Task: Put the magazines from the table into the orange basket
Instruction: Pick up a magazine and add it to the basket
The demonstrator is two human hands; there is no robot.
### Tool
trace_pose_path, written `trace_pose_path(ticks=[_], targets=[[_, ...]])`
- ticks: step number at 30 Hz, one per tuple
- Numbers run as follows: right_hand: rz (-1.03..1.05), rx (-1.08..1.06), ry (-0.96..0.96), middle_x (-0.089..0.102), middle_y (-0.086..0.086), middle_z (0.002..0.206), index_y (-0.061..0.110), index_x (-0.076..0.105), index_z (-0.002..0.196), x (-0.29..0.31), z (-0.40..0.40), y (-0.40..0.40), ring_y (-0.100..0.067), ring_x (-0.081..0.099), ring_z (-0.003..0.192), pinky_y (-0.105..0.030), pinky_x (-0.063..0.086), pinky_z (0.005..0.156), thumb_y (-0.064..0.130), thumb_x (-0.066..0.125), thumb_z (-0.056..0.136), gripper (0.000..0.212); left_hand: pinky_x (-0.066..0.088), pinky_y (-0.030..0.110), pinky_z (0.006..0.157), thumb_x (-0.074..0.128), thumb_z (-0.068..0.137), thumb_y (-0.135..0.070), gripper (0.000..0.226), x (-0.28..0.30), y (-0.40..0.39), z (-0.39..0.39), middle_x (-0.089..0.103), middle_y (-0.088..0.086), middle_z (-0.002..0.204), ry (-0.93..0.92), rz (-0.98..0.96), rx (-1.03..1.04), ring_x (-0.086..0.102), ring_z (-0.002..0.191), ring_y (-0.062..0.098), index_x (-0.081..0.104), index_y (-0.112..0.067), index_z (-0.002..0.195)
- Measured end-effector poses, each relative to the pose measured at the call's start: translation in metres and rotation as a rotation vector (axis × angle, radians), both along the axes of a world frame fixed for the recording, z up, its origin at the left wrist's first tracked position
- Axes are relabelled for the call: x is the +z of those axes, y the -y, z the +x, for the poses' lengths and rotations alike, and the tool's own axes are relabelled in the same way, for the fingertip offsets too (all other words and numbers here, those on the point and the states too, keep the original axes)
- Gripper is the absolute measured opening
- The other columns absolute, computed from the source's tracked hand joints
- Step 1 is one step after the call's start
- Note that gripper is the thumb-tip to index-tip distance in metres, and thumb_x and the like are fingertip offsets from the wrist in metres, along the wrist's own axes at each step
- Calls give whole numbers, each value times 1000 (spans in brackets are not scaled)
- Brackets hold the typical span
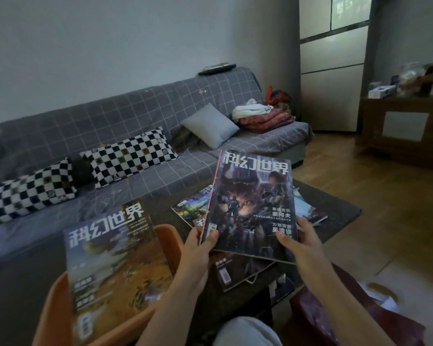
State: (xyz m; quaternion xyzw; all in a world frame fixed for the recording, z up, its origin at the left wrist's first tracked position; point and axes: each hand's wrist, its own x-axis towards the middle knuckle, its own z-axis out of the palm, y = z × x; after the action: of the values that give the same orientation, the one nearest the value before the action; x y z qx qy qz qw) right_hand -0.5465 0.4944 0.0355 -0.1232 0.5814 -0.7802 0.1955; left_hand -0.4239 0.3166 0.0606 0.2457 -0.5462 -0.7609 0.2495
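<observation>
A dark-covered magazine (251, 203) is lifted and tilted above the dark low table (335, 221). My left hand (198, 248) grips its lower left corner, and my right hand (300, 242) holds its lower right edge. The orange basket (168, 236) stands at lower left with a blue and orange magazine (113, 260) leaning upright in it. More magazines lie on the table: one with a green cover (191, 208) behind the lifted one, one at the right (308, 211), and others under my hands (238, 273).
A grey checked sofa (135, 121) with checkered cushions (128, 158) runs behind the table. Folded cloths (263, 116) lie on its right end. A wooden cabinet (403, 126) stands at the right, and a dark red bag (355, 308) sits by my right forearm.
</observation>
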Motion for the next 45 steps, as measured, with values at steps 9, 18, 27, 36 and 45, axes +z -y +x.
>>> trace_pose_path(ticks=[9,18,27,36,45], targets=[[18,238,-146,66,0,113,23,46,128,21,68,72,-15,62,104,-42,48,95,9,67,83,52,55,50,84,61,91,-12,10,10,40,111,74,11,100,18,-132,283,70,94,29,60,-14,101],[135,477,-185,58,-1,123,25,38,137,20,118,150,-20,58,111,-47,48,95,21,70,82,63,52,56,91,64,88,-22,20,0,77,192,71,8,111,63,-69,474,68,103,30,60,-25,108],[361,547,-539,43,13,139,40,23,142,19,131,177,-2,51,107,-23,46,88,16,62,88,71,57,38,82,65,88,-33,17,-7,86,208,66,-12,100,472,-441,609,65,89,10,53,-28,99],[527,514,-674,50,13,127,37,45,124,16,130,182,10,48,80,-8,40,52,15,68,83,52,58,33,77,60,92,-28,45,-12,92,207,57,-2,126,606,-489,683,61,103,15,48,-23,136],[590,591,-569,51,21,96,24,45,132,23,133,182,5,49,82,-13,38,65,21,68,83,54,49,32,81,60,91,-30,20,-9,91,210,43,-4,116,673,-455,750,54,99,15,50,-25,107]])
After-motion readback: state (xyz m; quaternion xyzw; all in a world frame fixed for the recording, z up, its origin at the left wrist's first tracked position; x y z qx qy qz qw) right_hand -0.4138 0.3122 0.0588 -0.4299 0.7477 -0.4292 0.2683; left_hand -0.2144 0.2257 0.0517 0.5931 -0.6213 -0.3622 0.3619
